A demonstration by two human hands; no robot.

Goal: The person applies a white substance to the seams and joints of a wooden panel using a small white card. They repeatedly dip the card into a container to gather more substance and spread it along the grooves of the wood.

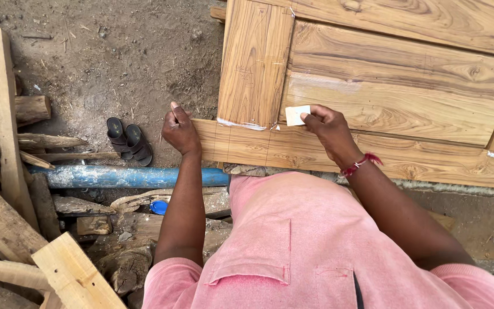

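A wooden door frame [407, 86] of pale grained planks lies flat in front of me. My right hand [330, 130] pinches a small white rectangular piece [296, 115] and presses it against the recessed panel near a glued joint. My left hand [179, 130] rests on the end of the lower rail [247, 146], fingers curled over its edge. A red thread bracelet [360, 163] circles my right wrist. White glue shows along the joint [241, 124].
A blue pipe [127, 177] lies on the dirt ground under the frame's end. A pair of dark sandals [128, 142] sits beside it. Scrap planks and offcuts [12, 189] are piled at the left. A blue lid [158, 207] lies among them.
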